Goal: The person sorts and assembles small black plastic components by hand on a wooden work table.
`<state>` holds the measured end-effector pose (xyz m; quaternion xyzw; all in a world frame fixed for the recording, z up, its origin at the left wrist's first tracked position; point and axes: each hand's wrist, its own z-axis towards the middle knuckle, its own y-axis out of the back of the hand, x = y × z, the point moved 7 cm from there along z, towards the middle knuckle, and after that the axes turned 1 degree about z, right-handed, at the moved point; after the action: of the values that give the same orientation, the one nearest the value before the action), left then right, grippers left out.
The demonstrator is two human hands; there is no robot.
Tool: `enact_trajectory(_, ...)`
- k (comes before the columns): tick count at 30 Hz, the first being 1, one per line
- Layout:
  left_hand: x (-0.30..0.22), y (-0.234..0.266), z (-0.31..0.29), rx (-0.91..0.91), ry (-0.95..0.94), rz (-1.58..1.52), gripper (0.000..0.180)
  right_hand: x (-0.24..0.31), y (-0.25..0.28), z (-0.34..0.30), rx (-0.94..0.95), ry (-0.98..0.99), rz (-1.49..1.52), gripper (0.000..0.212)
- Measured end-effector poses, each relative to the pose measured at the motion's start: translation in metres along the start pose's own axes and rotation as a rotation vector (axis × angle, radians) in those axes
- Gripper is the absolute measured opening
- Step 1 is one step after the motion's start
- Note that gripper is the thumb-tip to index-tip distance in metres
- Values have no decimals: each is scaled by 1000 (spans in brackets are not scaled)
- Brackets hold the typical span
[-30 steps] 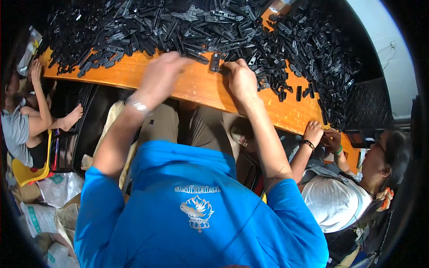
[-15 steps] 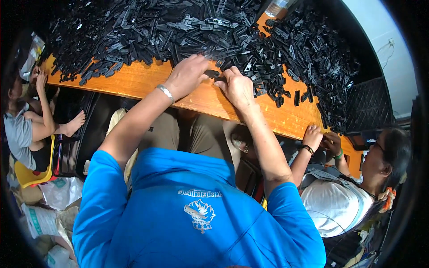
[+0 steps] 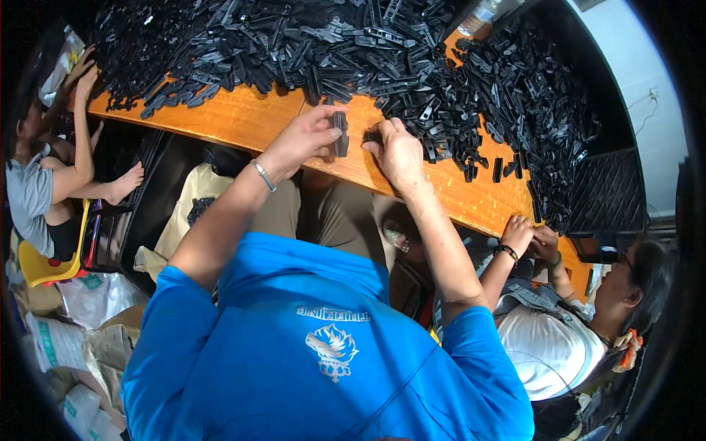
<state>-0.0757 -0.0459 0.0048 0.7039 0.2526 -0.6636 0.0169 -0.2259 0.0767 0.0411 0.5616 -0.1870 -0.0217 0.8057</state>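
Observation:
Between the thumb and fingers of my left hand (image 3: pixel 303 142), a long black plastic part (image 3: pixel 341 135) stands on end above the near side of the table. My right hand (image 3: pixel 399 156) rests a short way to its right, thumb and fingers closed on a small dark plastic piece (image 3: pixel 372 137) that the fingers mostly cover. Beyond both hands lies a large heap of black plastic parts (image 3: pixel 294 44), long and short ones mixed.
The orange wooden table (image 3: pixel 243 117) shows along its near edge. A clear bottle (image 3: pixel 479 16) stands at the back. One person (image 3: pixel 559 338) works at the right, another (image 3: pixel 44 191) at the left. An open tan bag (image 3: pixel 180 213) holding something black is by my left arm.
My left hand has drawn back toward me and away from the right, and the long black part now stands upright in its fingers. The right hand has hardly moved.

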Motion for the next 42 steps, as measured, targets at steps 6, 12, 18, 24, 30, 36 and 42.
enact_trajectory(6, -2, -10, -14, -96, 209, -298, 54, -5, 12, -2, -118, -20, 21, 28)
enact_trajectory(12, -3, -3, -14, -249, -244, 893, 47, -6, 21, 0, -196, -25, 62, 29)
enact_trajectory(18, -21, -16, -26, -319, -439, 1310, 27, 10, 21, -2, -115, -98, 160, 34)
enact_trajectory(24, -25, 4, -45, -467, -597, 1180, 24, 39, -2, -5, -36, 2, 390, 32)
enact_trajectory(30, -15, 23, -52, -529, -541, 1206, 22, 54, -11, 6, 10, 100, 313, 28)
enact_trajectory(36, -19, 24, -48, -534, -541, 1193, 19, 52, -15, 21, 39, 163, 345, 26)
enact_trajectory(42, -21, 42, -58, -519, -520, 1262, 19, 86, -39, 36, 17, 372, 338, 20)
